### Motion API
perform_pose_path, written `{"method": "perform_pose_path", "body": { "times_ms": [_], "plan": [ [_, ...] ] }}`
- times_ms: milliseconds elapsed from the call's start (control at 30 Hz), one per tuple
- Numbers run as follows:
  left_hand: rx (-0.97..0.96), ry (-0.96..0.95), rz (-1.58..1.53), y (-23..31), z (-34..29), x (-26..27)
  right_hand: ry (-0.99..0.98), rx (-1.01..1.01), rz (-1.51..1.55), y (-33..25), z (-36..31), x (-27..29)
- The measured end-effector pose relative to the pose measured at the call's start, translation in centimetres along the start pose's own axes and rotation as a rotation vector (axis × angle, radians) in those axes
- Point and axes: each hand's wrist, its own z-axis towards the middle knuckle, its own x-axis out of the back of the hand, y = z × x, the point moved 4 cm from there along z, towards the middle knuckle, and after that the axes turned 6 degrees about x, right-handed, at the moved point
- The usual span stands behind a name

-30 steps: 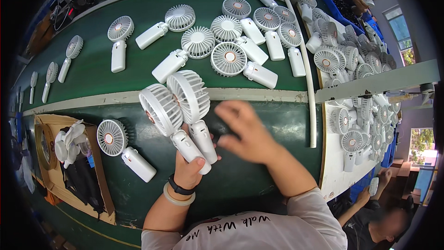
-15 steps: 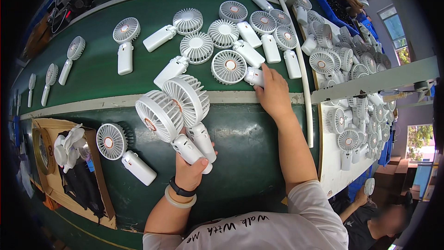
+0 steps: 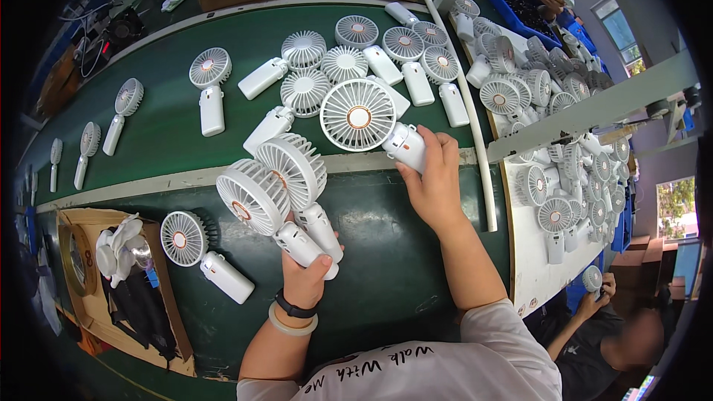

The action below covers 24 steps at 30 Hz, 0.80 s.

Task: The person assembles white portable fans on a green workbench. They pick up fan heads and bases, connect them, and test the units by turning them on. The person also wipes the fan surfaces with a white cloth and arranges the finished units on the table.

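Note:
My left hand (image 3: 306, 276) is closed round the handles of two white handheld fans (image 3: 252, 197), held side by side above the near green table with their round heads up. Between the fingers and thumb of my right hand (image 3: 434, 182) is the handle of another white handheld fan (image 3: 359, 116). Its head, with an orange ring at the middle, is raised at the near edge of the belt and partly covers the fans behind. One more fan (image 3: 225, 277) lies on the table left of my left hand. Several fans (image 3: 304, 93) lie close together on the green belt just beyond.
A cardboard box (image 3: 178, 327) with gloves and dark cloth is at left. A white pipe (image 3: 475, 141) and a metal bar (image 3: 594, 120) edge the right side. Beyond them, a white table (image 3: 520, 267) bears many piled fans. Two co-workers at right each hold a fan.
My right hand has lifted its fan off the belt and drawn it nearer. The two fans in my left hand stay nearly still. White parts now show in the far cardboard box.

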Motion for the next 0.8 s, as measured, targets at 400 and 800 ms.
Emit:
{"method": "perform_pose_path", "body": {
  "times_ms": [400, 800],
  "plan": [
    [-0.013, 0.094, 0.018, -0.3, -0.6, -0.1, -0.236, -0.982, 1.480, -0.6, -5.1, -1.0],
    [-0.108, 0.130, -0.061, 0.2, -0.3, 0.4, 0.239, -0.459, 1.438, 6.1, 20.1, -2.3]
  ]
}}
